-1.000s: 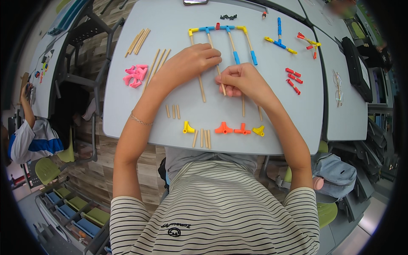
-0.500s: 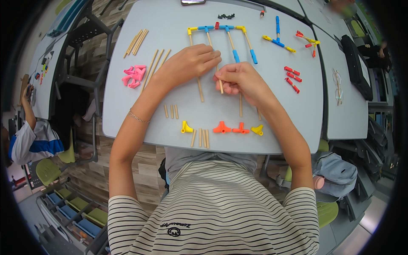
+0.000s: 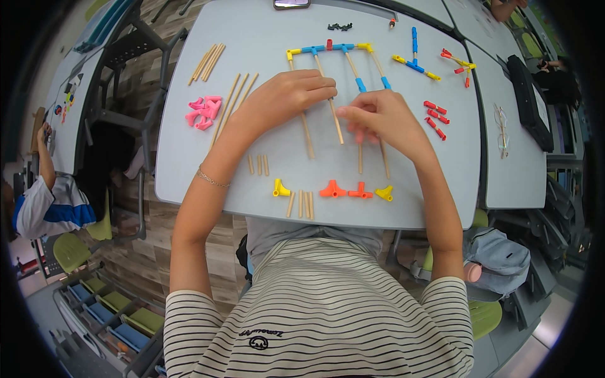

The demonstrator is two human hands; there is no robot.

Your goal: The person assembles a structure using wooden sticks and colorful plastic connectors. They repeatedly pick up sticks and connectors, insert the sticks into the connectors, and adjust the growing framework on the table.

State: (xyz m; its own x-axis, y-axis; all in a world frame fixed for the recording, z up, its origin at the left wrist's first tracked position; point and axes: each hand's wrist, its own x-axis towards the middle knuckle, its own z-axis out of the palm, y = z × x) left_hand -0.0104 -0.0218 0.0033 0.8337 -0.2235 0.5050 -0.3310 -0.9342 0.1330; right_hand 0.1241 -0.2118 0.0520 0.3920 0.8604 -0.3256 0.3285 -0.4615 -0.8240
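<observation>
A frame of wooden sticks and plastic connectors lies on the table, its top row made of blue connectors (image 3: 343, 48), yellow corners (image 3: 293, 53) and one red piece (image 3: 329, 45). My left hand (image 3: 299, 97) reaches over the two left-hand sticks, fingers closed on a wooden stick (image 3: 338, 126) whose lower end sticks out below them. Its palm hides the middle of these sticks. Beside that stick my right hand (image 3: 386, 121) has its thumb and fingers apart, holding nothing I can see; its fingertips are slightly blurred. Blue sleeves (image 3: 386, 82) join the two right-hand sticks.
Pink connectors (image 3: 203, 112) and long sticks (image 3: 207, 62) lie left. Short sticks (image 3: 301, 205), yellow connectors (image 3: 281, 188) and orange connectors (image 3: 333, 189) line the near edge. Red pieces (image 3: 436, 112) and small assemblies (image 3: 414, 63) lie right. A phone (image 3: 291, 3) rests at the far edge.
My right hand has let go of the stick and moved right, its fingers opening. My left hand has shifted slightly right with the frame, still on the stick.
</observation>
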